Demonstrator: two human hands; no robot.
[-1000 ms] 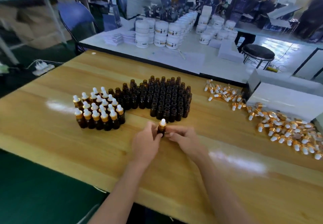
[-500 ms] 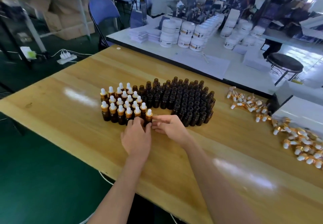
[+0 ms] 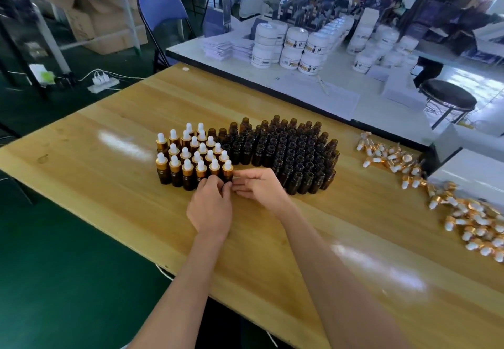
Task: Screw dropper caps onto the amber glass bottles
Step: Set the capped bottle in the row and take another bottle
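On the wooden table (image 3: pixel 109 185) stands a block of capped amber bottles (image 3: pixel 191 155) with gold collars and white bulbs. To its right is a larger block of uncapped amber bottles (image 3: pixel 294 152). One capped bottle (image 3: pixel 227 170) stands at the right end of the front row. My left hand (image 3: pixel 210 207) pinches its lower part with curled fingertips. My right hand (image 3: pixel 259 187) lies beside it, its fairly straight fingers pointing left and touching the bottle's side. Loose dropper caps (image 3: pixel 463 215) are heaped at the right.
More dropper caps (image 3: pixel 387 155) lie scattered behind the heap, next to a white box (image 3: pixel 474 171). A white table (image 3: pixel 341 97) with white jars (image 3: pixel 291 46) adjoins the far edge. A blue chair (image 3: pixel 161 13) and a black stool (image 3: pixel 447 97) stand beyond.
The capped bottle, held up between both hands in front of me a second ago, has moved left and now stands at the end of the capped front row. Both hands stay at it.
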